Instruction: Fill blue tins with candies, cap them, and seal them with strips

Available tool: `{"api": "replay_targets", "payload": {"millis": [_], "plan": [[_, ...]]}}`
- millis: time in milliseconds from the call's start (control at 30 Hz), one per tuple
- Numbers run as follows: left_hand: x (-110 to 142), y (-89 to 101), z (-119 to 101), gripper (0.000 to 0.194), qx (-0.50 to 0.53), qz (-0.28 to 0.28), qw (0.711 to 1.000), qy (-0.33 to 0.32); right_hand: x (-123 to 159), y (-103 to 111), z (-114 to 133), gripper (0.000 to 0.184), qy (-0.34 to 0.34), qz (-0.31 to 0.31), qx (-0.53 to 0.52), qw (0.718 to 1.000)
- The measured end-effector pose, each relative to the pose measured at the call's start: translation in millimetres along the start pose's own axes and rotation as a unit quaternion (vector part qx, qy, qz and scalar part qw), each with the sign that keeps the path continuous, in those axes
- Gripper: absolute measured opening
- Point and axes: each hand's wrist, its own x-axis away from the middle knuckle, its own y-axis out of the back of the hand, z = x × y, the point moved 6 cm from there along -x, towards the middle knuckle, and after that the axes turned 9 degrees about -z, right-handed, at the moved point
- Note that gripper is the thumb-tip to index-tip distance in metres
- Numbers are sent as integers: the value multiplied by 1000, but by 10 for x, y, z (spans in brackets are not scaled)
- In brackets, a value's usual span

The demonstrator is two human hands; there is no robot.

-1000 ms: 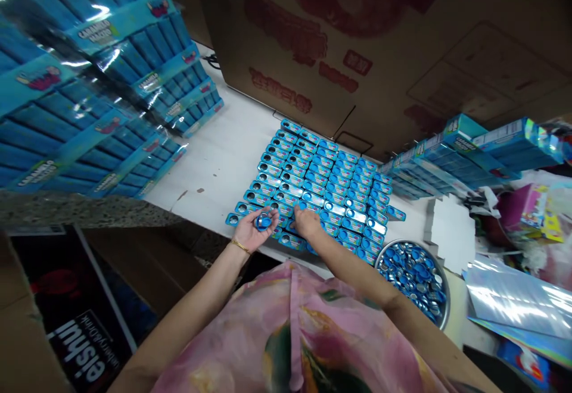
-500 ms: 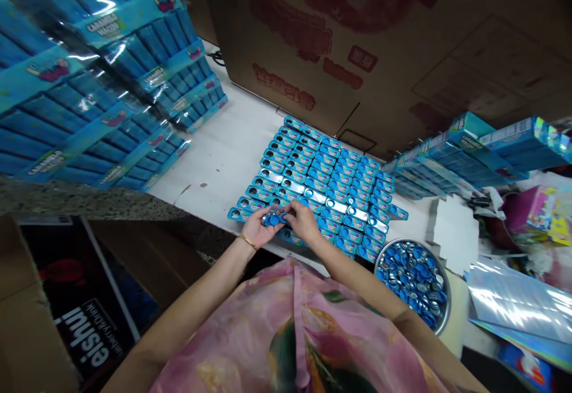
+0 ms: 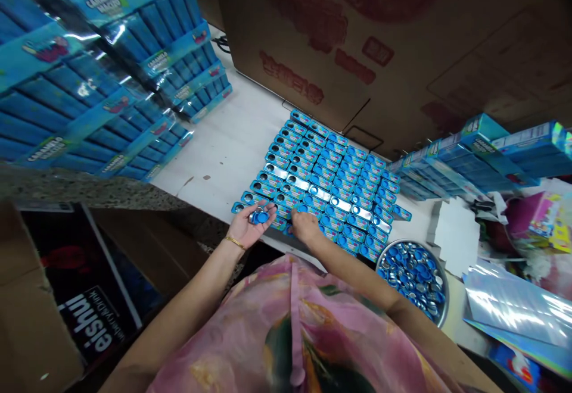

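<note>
My left hand point(image 3: 251, 225) is palm up with fingers curled, cupping a few small round blue-and-silver caps point(image 3: 259, 217). My right hand point(image 3: 304, 225) is closed, its fingertips pointing down at the front rows of blue slim boxes point(image 3: 333, 220). What those fingertips hold, if anything, is hidden. The boxes lie flat in close rows on the white table point(image 3: 223, 143). Dark round holes show in the boxes towards the left, while many further right have blue rounds in theirs. A metal bowl point(image 3: 443, 315) at the right is full of the same caps.
Plastic-wrapped stacks of blue display boxes point(image 3: 111, 101) stand at the left. A large brown carton point(image 3: 304, 36) walls off the back. More blue boxes point(image 3: 451, 155), a white card piece point(image 3: 458, 235) and shiny silver sheets point(image 3: 513, 303) lie at the right.
My hands have come apart. The left has moved slightly left with its caps, palm more open; the right has gone from the left palm down to the front boxes.
</note>
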Motion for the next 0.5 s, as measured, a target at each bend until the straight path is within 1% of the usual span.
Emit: {"api": "replay_targets", "payload": {"millis": [33, 100, 167, 200, 267, 333, 400, 433, 500], "plan": [[-2, 4, 9, 15, 0, 5, 1000, 5, 17, 63, 11, 35, 13, -15, -19, 1000], [-7, -15, 26, 16, 3, 16, 1000, 10, 57, 243, 100, 28, 55, -80, -81, 992], [-7, -67, 47, 17, 19, 26, 999, 15, 99, 413, 276, 24, 124, -148, -146, 970], [-6, -95, 61, 19, 31, 28, 999, 19, 113, 464, 377, 23, 160, -168, -167, 958], [-1, -133, 86, 23, 51, 26, 998, 30, 107, 486, 543, 21, 212, -178, -191, 942], [8, -125, 90, 26, 54, 26, 998, 37, 58, 465, 603, 17, 221, -181, -220, 933], [24, -52, 45, 24, 44, 25, 998, 27, -12, 443, 563, 16, 199, -189, -264, 925], [34, 7, 5, 22, 38, 22, 999, 17, -48, 424, 527, 16, 184, -188, -277, 924], [61, 151, -101, 20, 35, 3, 999, -10, -111, 360, 479, 14, 160, -171, -261, 937]]}}
